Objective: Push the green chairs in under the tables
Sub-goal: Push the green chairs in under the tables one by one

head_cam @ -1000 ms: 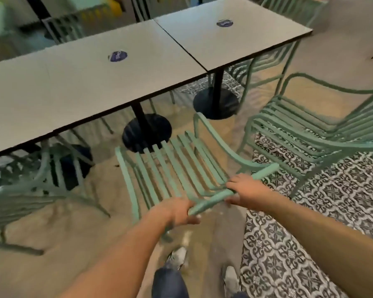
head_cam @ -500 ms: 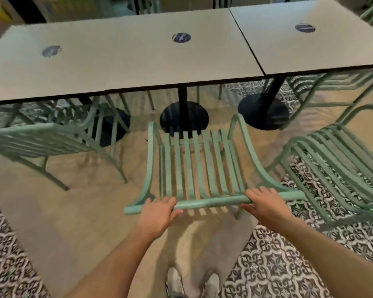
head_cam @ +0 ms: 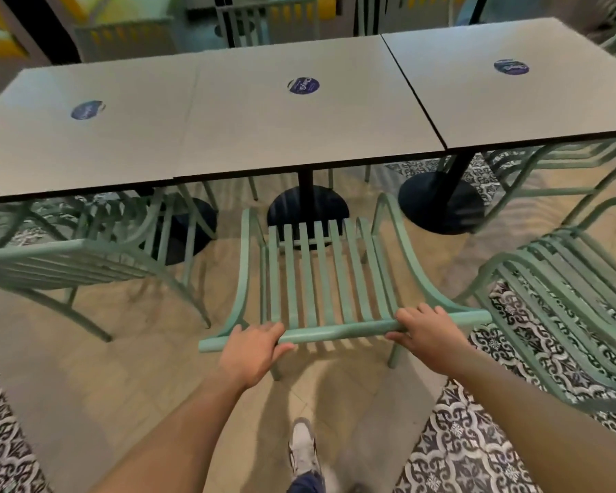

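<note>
Both hands (head_cam: 253,350) (head_cam: 428,334) | grip chair top rail (head_cam: 338,331) | seat ahead, probably short of table (head_cam: 299,137)

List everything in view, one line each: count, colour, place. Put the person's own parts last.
Tables: three, grey tops, black pedestal bases, in a row across the middle.
Stickers: three, dark blue, round, one on each top.
Held chair: one, green, slatted, in front of the middle table, not yet under it.
Left chair: one, green, partly under the left table.
Right chair: one, green, out on the patterned tiles.
Far chairs: green, behind the tables, blurred, count unclear.
Floor: beige, with black-and-white patterned tiles at the sides.
Shoe: one, grey, bottom centre.
Left hand: grips the chair's top rail.
Right hand: grips the same rail.
</note>
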Motion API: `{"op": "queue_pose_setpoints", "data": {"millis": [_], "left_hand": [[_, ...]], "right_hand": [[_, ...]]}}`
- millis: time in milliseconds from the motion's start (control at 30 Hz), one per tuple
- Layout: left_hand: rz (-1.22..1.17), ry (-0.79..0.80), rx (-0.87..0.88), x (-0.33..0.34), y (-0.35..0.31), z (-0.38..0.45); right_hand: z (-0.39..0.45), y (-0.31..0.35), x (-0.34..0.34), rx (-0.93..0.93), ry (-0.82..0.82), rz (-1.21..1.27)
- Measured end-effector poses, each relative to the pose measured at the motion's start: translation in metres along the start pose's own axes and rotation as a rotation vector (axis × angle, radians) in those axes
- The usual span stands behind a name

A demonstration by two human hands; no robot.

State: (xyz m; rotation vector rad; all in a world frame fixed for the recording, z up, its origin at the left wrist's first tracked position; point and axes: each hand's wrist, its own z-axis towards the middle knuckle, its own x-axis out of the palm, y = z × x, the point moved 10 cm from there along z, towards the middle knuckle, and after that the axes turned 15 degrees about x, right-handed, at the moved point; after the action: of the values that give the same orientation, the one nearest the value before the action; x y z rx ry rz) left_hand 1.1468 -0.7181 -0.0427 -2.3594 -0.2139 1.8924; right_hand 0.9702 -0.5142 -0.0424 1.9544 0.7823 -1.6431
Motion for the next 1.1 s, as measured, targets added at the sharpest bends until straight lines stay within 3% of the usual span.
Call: {"op": "queue_pose_setpoints", "data": {"millis": [133, 733, 1100], "left_hand": [[-0.005, 0.021, -0.008, -0.006, 0.030, 0.017], [-0.087, -0.073, -0.061, -0.041, 0.129, 0.086], [-0.062, -0.142, -0.009, -0.052, 0.157, 0.107]], "right_hand": [[0.034, 0.009, -0.004, 0.026, 0.095, -0.025], [0.148, 0.031, -0.032, 0.049, 0.011, 0.024], [0.184, 0.034, -0.028, 0.096, 0.102, 0.026]]}}
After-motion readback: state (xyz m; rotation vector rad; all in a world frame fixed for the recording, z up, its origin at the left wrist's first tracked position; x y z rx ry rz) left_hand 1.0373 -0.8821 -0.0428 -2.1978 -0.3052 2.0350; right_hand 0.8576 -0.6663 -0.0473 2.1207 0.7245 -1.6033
